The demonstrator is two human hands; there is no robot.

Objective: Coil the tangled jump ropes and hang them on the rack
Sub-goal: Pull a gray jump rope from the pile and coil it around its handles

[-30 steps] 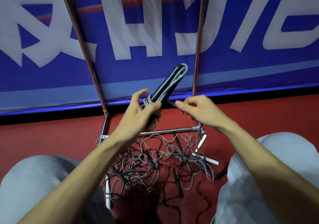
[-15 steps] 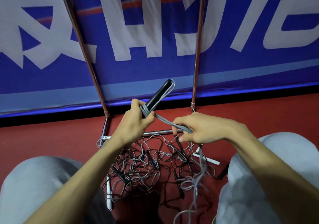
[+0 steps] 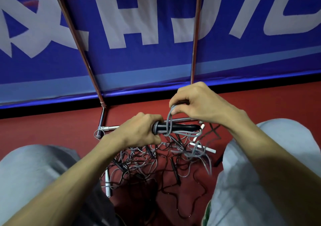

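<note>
My left hand [image 3: 139,130] grips one end of a black jump-rope handle bundle [image 3: 177,127], which lies level and points right. Grey cord [image 3: 169,121] loops round the handles. My right hand [image 3: 199,102] pinches that cord just above the bundle. Below, a tangle of grey and black jump ropes [image 3: 156,163] with white and black handles lies on the red floor. The metal rack [image 3: 195,34] stands behind, with two uprights and a low base bar.
A blue banner with white characters [image 3: 156,25] covers the wall behind the rack. My knees in grey trousers [image 3: 26,170] flank the pile on both sides. A white handle [image 3: 211,150] lies at the pile's right edge.
The handle bundle has swung down from tilted up-right to level. My right hand rose from beside the bar to above the bundle, carrying the grey cord over it.
</note>
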